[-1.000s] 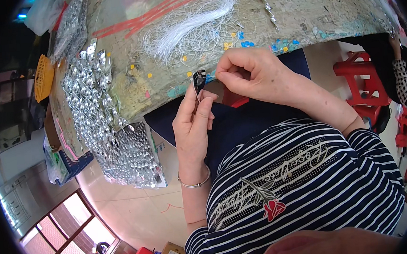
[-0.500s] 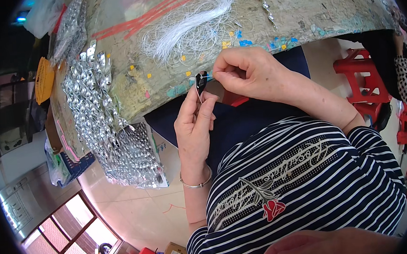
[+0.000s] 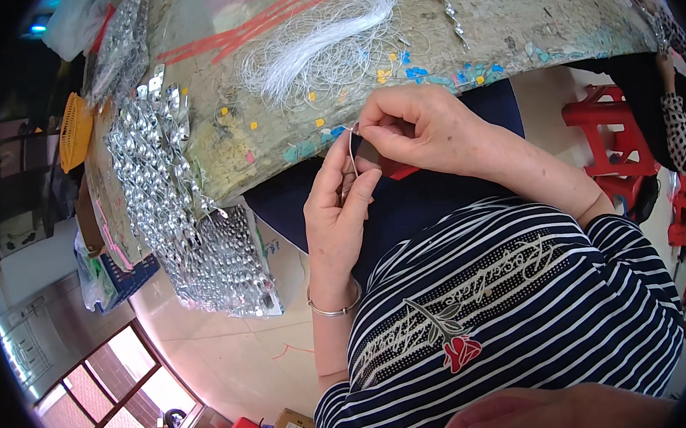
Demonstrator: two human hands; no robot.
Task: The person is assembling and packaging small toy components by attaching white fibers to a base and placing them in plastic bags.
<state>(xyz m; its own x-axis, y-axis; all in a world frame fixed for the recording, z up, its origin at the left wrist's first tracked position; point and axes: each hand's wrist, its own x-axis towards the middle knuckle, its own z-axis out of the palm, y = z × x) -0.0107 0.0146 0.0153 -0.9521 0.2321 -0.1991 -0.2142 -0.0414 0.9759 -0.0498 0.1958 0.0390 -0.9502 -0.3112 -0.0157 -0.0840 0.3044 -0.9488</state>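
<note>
My left hand (image 3: 334, 218) is closed around a thin, shiny strip (image 3: 352, 151) that is turned almost edge-on. Just off the table's near edge, my right hand (image 3: 433, 132) pinches at the upper end of that strip. A bit of white thread shows at its fingertips, though most of it is hidden. The fingertips of both hands nearly meet there. Beyond them on the table lies a loose hank of fine white thread (image 3: 331, 44).
Twisted silver strips (image 3: 152, 164) hang in a mass over the table's left edge. Small yellow and blue flakes (image 3: 415, 72) dot the worktable (image 3: 520, 11). A red stool (image 3: 603, 128) stands at right, near another person's checked sleeve (image 3: 679, 131). A yellow basket (image 3: 75, 131) is at far left.
The strip has turned from showing its dark, glossy face to nearly edge-on. My left hand has shifted slightly right and down, and my right fingertips have come closer to the strip's end.
</note>
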